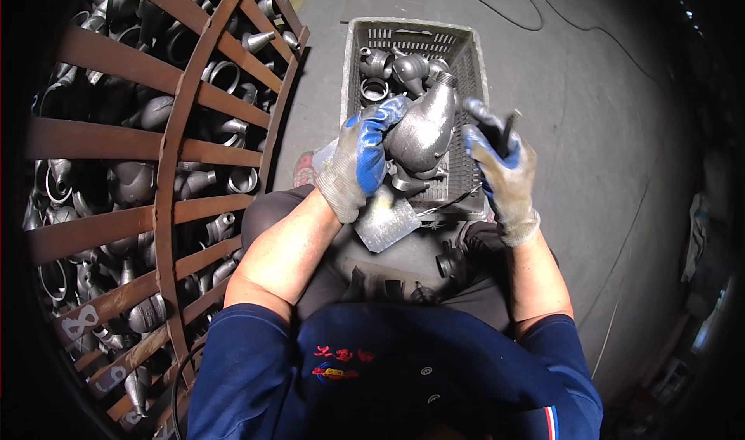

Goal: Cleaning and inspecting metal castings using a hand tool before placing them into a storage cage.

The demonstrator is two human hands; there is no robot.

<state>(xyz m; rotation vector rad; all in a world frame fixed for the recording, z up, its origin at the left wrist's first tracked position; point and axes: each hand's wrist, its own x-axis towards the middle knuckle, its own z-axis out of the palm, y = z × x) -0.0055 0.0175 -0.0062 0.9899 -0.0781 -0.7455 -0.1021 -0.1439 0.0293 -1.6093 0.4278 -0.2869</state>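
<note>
My left hand point(363, 157), in a grey and blue work glove, is closed around the side of a silvery metal casting point(423, 136). The casting has a bulging body and a narrower neck with a threaded end, which points up and away from me. To its right, my right hand point(506, 174), gloved the same way, grips a dark rod-shaped tool point(509, 129). Its exact kind does not show. The right fingers are slightly blurred and stand apart from the casting. Beneath both hands, several similar metal castings point(410, 69) lie in a grey plastic crate point(348, 91).
On the left stands a large rusty-brown barred metal cage point(167, 161) packed with more castings point(132, 180). A flat metal plate point(386, 223) sits at the crate's near end. Dark cables point(497, 9) run over the grey floor point(590, 129) beyond.
</note>
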